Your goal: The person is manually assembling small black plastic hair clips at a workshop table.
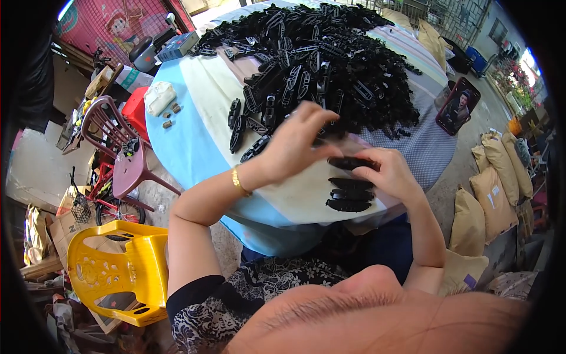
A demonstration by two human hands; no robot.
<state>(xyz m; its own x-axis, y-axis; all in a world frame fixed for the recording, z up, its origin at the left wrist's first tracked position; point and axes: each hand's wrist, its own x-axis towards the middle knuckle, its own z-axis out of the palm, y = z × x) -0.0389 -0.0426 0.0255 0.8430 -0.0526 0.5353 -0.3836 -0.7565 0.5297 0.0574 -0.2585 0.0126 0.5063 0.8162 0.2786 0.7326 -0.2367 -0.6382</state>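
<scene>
My right hand (388,170) pinches a long, lens-shaped black plastic piece (346,163) near the table's front edge. Just below it, several similar black pieces (349,205) lie stacked in a short row, one behind another. My left hand (300,140) hovers to the left of the held piece, somewhat blurred, with fingers and thumb apart and nothing visible between them. A gold bracelet circles that wrist. Beyond both hands spreads a large heap of black plastic parts (321,53), some of them hollow, slotted frames. Loose frames (237,133) lie at its near left side.
The round table wears a striped cloth (183,153). A phone (457,106) leans upright at its right, and a white packet (160,98) sits at its left. Around it stand a yellow chair (121,268), a maroon chair (130,168) and tan sacks (486,203).
</scene>
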